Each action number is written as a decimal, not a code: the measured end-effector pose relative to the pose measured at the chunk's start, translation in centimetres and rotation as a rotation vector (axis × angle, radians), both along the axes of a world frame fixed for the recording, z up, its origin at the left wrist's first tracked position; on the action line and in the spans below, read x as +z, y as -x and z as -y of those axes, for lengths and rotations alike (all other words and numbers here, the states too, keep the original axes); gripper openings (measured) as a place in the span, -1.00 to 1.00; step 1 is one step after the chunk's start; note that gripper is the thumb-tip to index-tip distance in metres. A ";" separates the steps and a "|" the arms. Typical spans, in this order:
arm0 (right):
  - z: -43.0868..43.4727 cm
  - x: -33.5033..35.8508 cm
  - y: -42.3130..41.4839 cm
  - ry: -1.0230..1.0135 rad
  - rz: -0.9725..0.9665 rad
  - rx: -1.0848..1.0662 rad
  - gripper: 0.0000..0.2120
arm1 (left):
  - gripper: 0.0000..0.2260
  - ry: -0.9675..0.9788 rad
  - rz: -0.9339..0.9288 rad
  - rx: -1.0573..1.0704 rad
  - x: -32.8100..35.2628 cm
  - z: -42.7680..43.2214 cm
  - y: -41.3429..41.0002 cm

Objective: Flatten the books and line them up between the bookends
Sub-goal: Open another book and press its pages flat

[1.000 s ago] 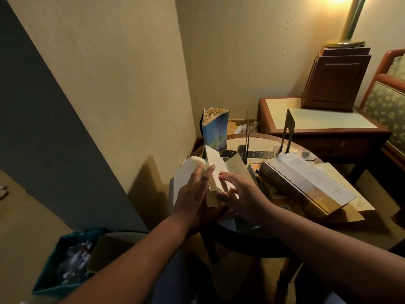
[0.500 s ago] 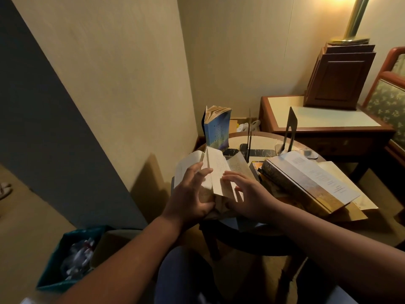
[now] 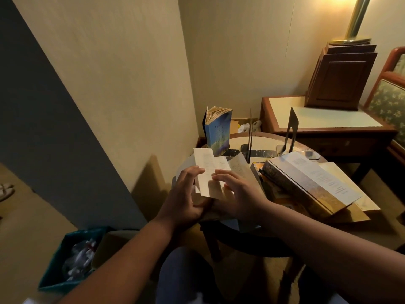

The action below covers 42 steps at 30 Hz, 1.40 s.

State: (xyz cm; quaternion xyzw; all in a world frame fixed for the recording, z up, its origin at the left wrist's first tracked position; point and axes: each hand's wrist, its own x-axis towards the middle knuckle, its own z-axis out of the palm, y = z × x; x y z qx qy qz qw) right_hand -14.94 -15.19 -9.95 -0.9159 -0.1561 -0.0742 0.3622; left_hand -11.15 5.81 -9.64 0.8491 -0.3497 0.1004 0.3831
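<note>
A sandal [image 3: 5,190] is seen on the floor at the far left. A teal bin [image 3: 54,275] holding crumpled white waste is noted at the lower left.

The left hand [image 3: 185,195] is laid on the left pages of an open book [image 3: 238,166], which is placed at the near-left edge of the round table [image 3: 265,141]. Its grip is spread, with the fingers nearly straight on the paper. One leaf [image 3: 207,171] is seen raised between the two hands.

Behind the open book a blue book [image 3: 219,132] is stood upright, its pages fanned at the top. It is placed left of both bookends.

The right hand [image 3: 238,194] is held over the right pages, its grip also spread and the fingers slightly bent.

A left bookend [image 3: 250,137], seen edge-on, and a right bookend [image 3: 291,128] are stood apart on the table's far side. A stack of books [image 3: 306,185] is laid flat at the table's right.

Beyond it, a side table [image 3: 328,125] is seen carrying a wooden box [image 3: 339,75], with a lamp [image 3: 356,20] set on the box. A chair [image 3: 389,99] is noted at the far right.
</note>
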 end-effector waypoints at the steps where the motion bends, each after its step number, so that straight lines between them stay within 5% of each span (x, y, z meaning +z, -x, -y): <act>1: -0.3 0.1 -0.2 -0.011 -0.033 0.005 -0.37 | -0.29 0.006 -0.014 0.001 -0.1 -0.3 0.0; 5: -1.6 0.5 -0.6 -0.047 -0.140 0.037 -0.38 | -0.29 -0.061 -0.014 -0.001 -0.7 -1.6 0.0; 10: -2.4 -0.1 -0.9 0.003 -0.087 0.047 -0.35 | -0.39 -0.184 0.088 0.071 -1.2 -2.3 -0.1; 15: -2.0 -0.4 -0.8 0.021 -0.014 0.003 -0.44 | -0.27 -0.301 0.145 0.082 -1.7 -2.4 0.0; 20: -1.0 -0.9 -0.4 0.045 0.027 -0.062 -0.48 | -0.39 -0.257 0.046 0.025 -2.1 -1.9 -0.6; 27: 0.0 -1.1 0.0 0.097 -0.158 -0.195 -0.37 | -0.33 -0.489 -0.010 0.182 -1.7 -0.5 -1.6; 32: -0.5 -0.9 0.3 0.228 -0.300 -0.155 -0.18 | -0.66 -0.446 -0.010 0.231 -2.6 0.2 -2.4; 36: -0.4 -2.0 0.3 0.429 -0.219 -0.092 -0.24 | -0.48 -0.378 -0.198 0.244 -3.2 1.1 -2.5; 42: -0.2 -2.2 0.2 0.388 -0.206 0.006 -0.27 | -0.45 -0.366 -0.238 0.210 -4.7 0.8 -2.6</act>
